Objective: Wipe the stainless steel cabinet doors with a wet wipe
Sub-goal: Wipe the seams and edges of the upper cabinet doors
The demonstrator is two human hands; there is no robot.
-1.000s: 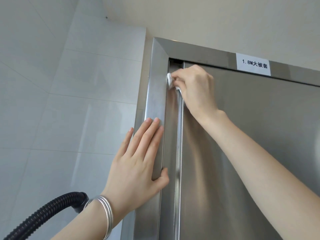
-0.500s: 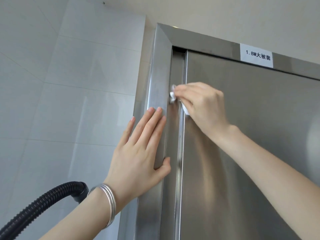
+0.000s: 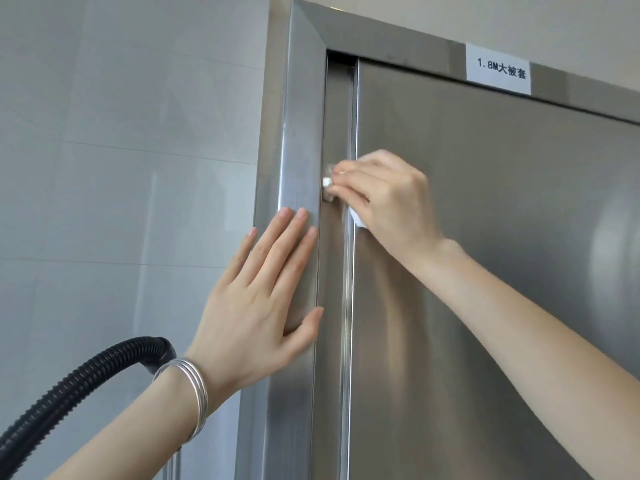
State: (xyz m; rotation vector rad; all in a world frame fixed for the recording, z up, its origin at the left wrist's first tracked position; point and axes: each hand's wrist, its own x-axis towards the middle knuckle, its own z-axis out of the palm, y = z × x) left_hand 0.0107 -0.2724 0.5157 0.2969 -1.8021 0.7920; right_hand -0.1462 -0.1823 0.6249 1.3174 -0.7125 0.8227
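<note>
Stacked silver bangles on the wrist of the left hand; forearms bare.

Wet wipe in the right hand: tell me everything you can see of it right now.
The wet wipe is white, thin and bunched up, mostly hidden inside the right hand, whose curled fingers pinch it. Only two bits show: a small wad at the fingertips and a corner poking out below the palm. The wad is pressed into the recessed strip that runs vertically between the cabinet frame and the left edge of the cabinet door. Its dampness cannot be judged.
</note>
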